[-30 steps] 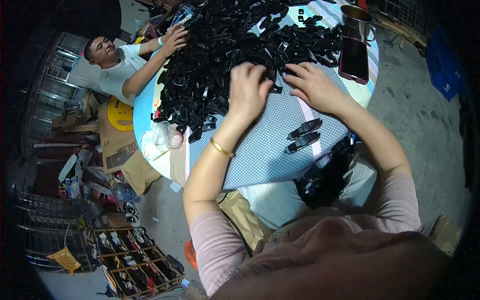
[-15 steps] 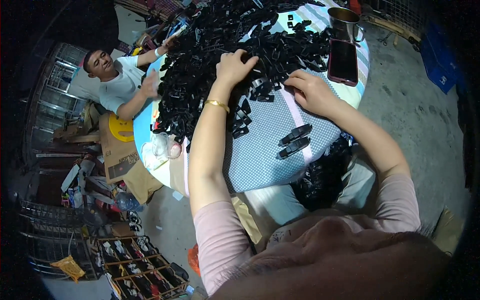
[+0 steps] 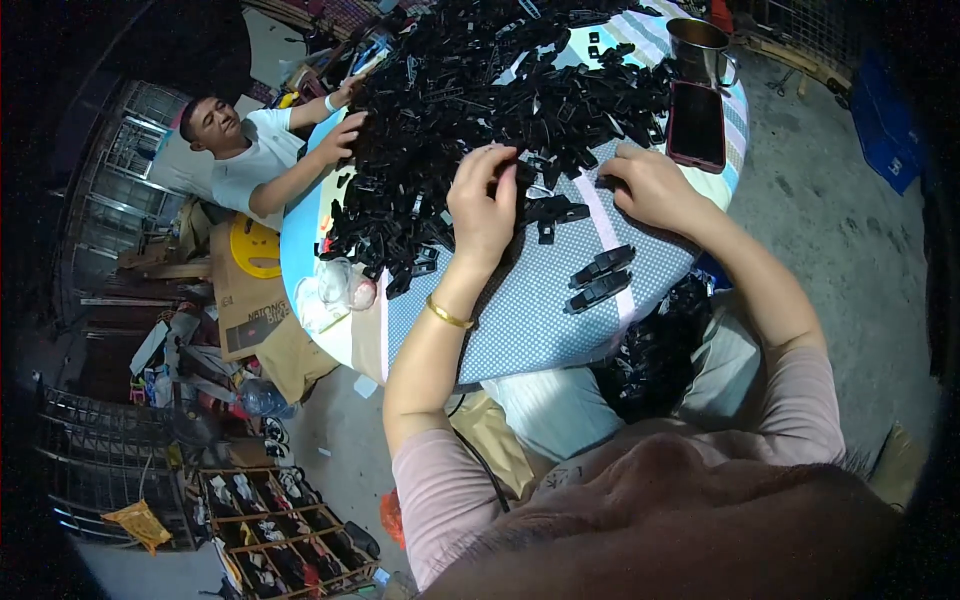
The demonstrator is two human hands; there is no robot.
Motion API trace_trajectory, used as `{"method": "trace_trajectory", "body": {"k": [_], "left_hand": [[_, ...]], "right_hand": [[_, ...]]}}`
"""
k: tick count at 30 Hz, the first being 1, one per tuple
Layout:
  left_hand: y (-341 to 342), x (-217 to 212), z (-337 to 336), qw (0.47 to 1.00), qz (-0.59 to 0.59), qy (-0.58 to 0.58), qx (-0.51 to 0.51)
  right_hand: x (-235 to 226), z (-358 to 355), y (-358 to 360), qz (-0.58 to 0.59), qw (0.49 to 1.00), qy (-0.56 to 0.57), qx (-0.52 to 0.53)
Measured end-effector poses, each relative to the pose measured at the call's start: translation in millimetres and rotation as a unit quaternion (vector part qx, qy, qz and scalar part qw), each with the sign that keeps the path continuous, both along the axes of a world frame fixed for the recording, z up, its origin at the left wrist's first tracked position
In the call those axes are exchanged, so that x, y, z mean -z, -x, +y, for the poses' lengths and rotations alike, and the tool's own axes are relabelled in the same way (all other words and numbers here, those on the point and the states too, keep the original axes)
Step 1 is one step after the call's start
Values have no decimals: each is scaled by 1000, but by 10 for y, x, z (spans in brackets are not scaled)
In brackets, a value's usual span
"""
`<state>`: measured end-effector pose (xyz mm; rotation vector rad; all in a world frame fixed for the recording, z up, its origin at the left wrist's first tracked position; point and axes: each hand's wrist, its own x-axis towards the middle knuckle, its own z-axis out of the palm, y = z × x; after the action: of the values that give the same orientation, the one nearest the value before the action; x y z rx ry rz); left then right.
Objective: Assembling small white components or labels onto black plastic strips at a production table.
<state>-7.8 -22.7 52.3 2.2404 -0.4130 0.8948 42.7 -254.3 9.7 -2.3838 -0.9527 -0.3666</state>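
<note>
My left hand (image 3: 483, 205) is over the near edge of a heap of black plastic buckles (image 3: 430, 130), its fingers bent and the thumb apart from them. Nothing shows in its grip, though some fingertips are hidden among the pieces. On the right, my right hand (image 3: 655, 192) rests by the edge of the heap with curled fingers and a gap at the thumb; I see nothing held there. A few loose buckles (image 3: 552, 212) lie between the hands. Closer to me, two joined black buckles (image 3: 602, 277) sit side by side on the patterned tablecloth (image 3: 500, 330).
A phone (image 3: 697, 125) and a metal mug (image 3: 697, 45) stand at the right edge of the round table. Crumpled clear plastic (image 3: 338, 287) lies at the left edge. Across the table, a co-worker's hand (image 3: 343, 140) reaches to the heap. Black pieces fill a bag (image 3: 655, 350) at my lap.
My left hand has drawn back toward me, and buckles near it have shifted. My right hand has barely moved. The co-worker's near hand has moved onto the heap's edge. The view has shifted slightly.
</note>
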Motion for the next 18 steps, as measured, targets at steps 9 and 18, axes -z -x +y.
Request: {"method": "trace_trajectory", "body": {"k": [9,18], "left_hand": [[309,84,-95,970,24,-158,184],[370,75,-182,936,143,-129,295]], "right_hand": [[-210,-66,151,179,958,-217,-61],[-34,-110,94,311,906,-256,-130]]}}
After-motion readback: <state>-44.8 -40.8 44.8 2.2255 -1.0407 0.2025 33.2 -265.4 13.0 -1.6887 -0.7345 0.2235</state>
